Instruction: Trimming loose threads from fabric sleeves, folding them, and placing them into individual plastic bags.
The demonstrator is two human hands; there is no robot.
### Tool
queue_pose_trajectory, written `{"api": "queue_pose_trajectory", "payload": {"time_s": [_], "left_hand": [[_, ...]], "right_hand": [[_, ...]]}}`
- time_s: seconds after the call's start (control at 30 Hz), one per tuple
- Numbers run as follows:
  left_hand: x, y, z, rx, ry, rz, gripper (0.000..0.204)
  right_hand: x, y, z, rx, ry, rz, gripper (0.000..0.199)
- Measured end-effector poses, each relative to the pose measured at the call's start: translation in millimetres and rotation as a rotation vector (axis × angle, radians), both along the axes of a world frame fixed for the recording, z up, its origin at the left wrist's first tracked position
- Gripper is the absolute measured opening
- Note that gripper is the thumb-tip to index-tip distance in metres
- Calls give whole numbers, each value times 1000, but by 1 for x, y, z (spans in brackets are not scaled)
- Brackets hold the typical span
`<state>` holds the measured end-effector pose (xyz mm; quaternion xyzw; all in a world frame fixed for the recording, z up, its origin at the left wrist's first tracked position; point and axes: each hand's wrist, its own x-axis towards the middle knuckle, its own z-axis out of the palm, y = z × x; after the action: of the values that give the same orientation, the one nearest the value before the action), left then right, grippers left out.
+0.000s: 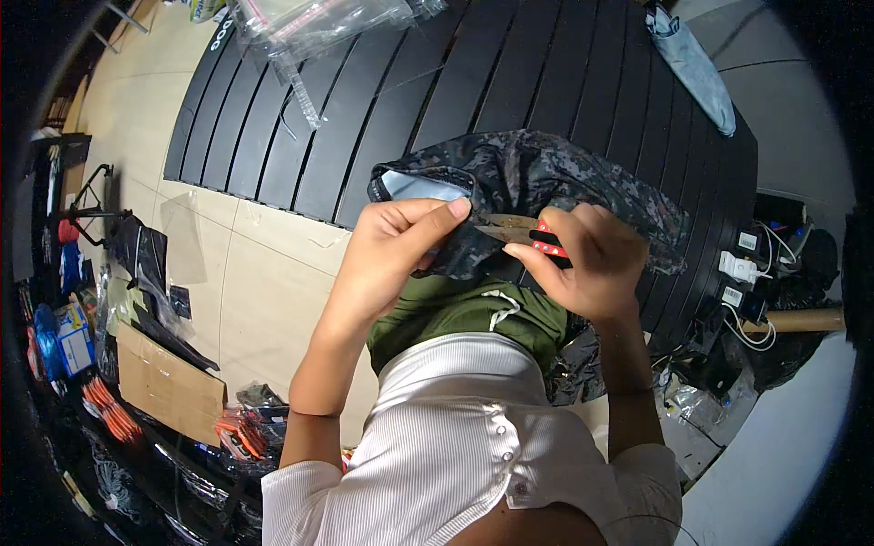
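Observation:
A dark camouflage garment (583, 173) lies bunched at the near edge of the black slatted table, its pale blue inside showing at an opening on the left. My left hand (382, 250) pinches the rim of that opening between thumb and fingers. Gripped in my right hand (592, 259) is a pair of small scissors (550, 242) with red and black handles. Their blades point left toward the pinched rim, close to my left thumb. Whether the tips touch the fabric I cannot tell. My right fingers hide part of the handles.
Clear plastic bags (305, 23) lie on the far left of the table (364, 100). A folded light blue cloth (694, 73) rests at its far right edge. White plugs and cables (742, 267) are at the right, a cardboard piece (168, 382) at the lower left.

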<state>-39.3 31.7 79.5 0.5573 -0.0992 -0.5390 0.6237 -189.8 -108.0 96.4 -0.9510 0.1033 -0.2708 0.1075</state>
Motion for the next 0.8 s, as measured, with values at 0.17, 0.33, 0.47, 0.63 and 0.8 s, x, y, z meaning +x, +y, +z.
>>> {"api": "queue_pose_trajectory", "payload": {"time_s": [0.17, 0.33, 0.47, 0.63, 0.8], "left_hand": [[-1, 1, 2, -6, -30, 10, 37], [-2, 1, 3, -8, -37, 16, 36], [-3, 0, 6, 8, -23, 14, 35], [-2, 2, 3, 9, -27, 6, 35], [-3, -2, 6, 51, 6, -7, 36]], "right_hand": [[-1, 0, -1, 14, 1, 12, 38], [-3, 1, -2, 14, 0, 8, 38], [-2, -1, 0, -14, 21, 1, 38], [0, -1, -2, -47, -2, 33, 39], [-1, -2, 3, -28, 37, 41, 36]]}}
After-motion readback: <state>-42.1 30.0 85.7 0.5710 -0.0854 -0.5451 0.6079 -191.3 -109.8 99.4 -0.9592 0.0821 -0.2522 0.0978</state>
